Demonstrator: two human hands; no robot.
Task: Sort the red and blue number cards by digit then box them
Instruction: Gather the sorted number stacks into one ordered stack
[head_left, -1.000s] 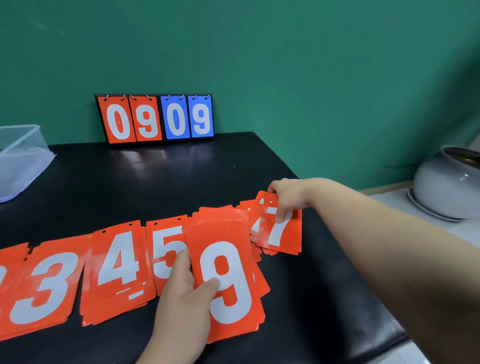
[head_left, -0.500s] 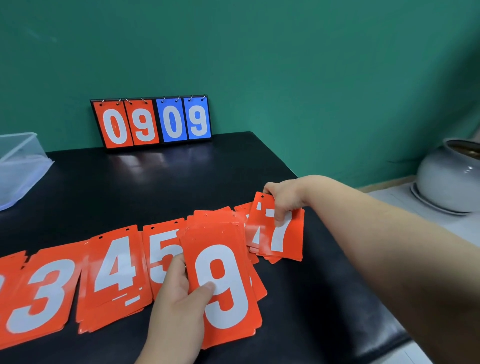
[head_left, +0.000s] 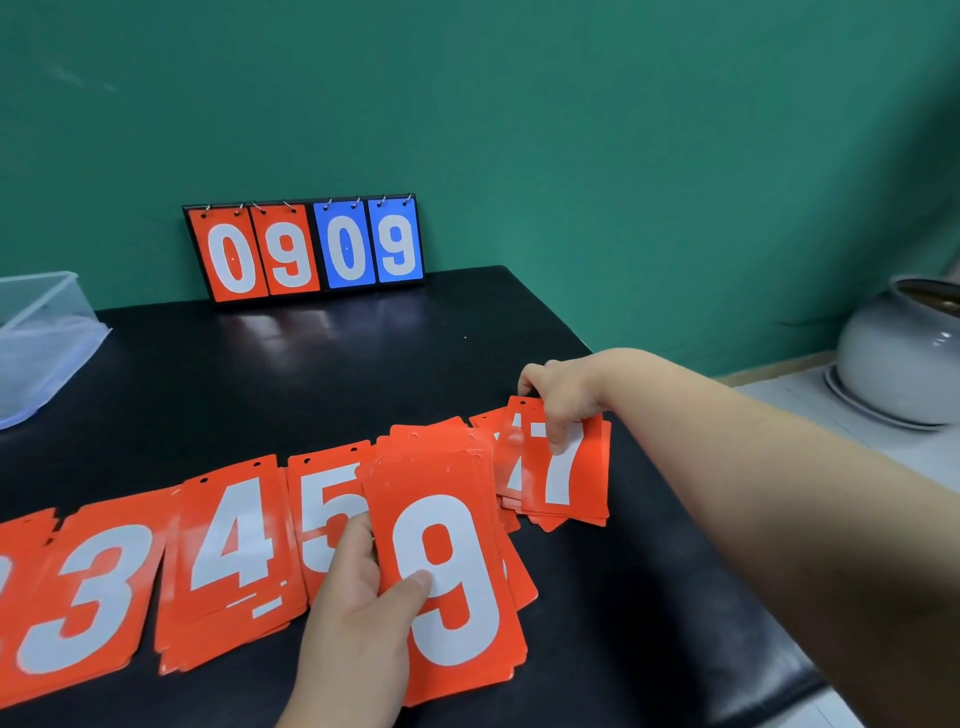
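Red number cards lie in piles along the black table (head_left: 363, 364): a 3 pile (head_left: 78, 587), a 4 pile (head_left: 234, 545), a 5 pile (head_left: 322, 499) and a 7 pile (head_left: 566, 473). My left hand (head_left: 358, 618) holds a stack of red cards with a 9 on top (head_left: 447, 577), thumb pressed on its face. My right hand (head_left: 561, 395) pinches the top 7 card at its upper edge, over the 7 pile. A clear plastic box (head_left: 36, 338) stands at the far left.
A flip scoreboard (head_left: 306, 249) showing red 09 and blue 09 leans against the green wall at the back. A grey ceramic pot (head_left: 904, 348) on a plate sits off the table to the right. The table's right edge runs under my right forearm.
My right hand has shifted the top 7 card slightly right and squared it over its pile. My left hand with the 9 stack has stayed nearly still.
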